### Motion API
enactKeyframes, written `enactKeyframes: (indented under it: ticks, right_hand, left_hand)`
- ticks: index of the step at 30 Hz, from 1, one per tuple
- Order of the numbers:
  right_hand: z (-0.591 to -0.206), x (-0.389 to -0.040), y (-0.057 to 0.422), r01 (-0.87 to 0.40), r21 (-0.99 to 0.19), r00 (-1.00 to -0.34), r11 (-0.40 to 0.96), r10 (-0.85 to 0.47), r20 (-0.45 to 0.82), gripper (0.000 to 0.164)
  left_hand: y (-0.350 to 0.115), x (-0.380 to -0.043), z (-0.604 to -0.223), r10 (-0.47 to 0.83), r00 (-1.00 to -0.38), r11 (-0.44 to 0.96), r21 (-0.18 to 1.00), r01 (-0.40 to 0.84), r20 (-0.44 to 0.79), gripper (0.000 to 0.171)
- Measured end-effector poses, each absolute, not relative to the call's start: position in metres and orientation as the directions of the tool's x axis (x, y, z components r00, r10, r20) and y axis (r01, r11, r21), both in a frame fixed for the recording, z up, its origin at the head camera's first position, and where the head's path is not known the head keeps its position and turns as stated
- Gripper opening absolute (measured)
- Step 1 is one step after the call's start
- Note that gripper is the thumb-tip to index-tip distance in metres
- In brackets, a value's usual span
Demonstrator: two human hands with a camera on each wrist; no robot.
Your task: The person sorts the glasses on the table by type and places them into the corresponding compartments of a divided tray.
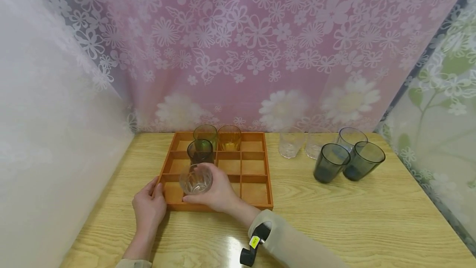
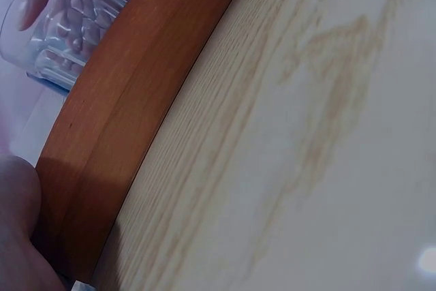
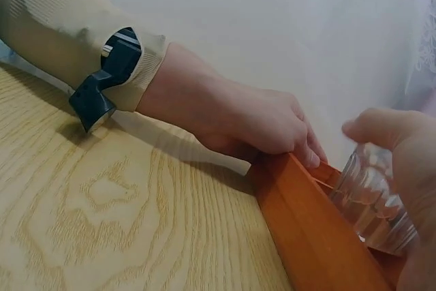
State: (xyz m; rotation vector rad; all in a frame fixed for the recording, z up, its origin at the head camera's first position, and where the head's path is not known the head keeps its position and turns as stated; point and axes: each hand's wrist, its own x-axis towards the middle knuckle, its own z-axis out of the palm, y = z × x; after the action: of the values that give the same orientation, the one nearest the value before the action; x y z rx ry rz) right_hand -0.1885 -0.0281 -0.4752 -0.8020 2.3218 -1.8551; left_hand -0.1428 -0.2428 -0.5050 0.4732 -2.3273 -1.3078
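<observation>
Beige sleeve, right grip curled round clear glass, left grip hooked over tray rim.

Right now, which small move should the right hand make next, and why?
I would probably ease the clear glass down into the front row of the wooden tray. The right hand holds it there, in front of the dark glass, which stands in a compartment, and the left hand holds the tray's corner. Whether the base touches down is unclear.
</observation>
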Motion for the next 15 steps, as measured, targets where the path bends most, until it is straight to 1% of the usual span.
enactKeyframes:
  ticks: [4, 15]
  right_hand:
    - [-0.4759, -0.1887, -0.0283, -0.349, -0.919, -0.868, 0.185, -0.433, 0.243, 0.087]
    - [-0.4771, -0.1882, -0.0297, -0.338, -0.896, -0.882, 0.288, -0.43, 0.194, 0.093]
  left_hand:
    - [-0.2423, -0.1435, -0.505, -0.486, -0.851, 0.504, 0.859, -0.087, 0.199, 0.036]
    - [-0.2441, -0.1439, -0.5082, -0.486, -0.845, 0.521, 0.85, -0.073, 0.225, 0.034]
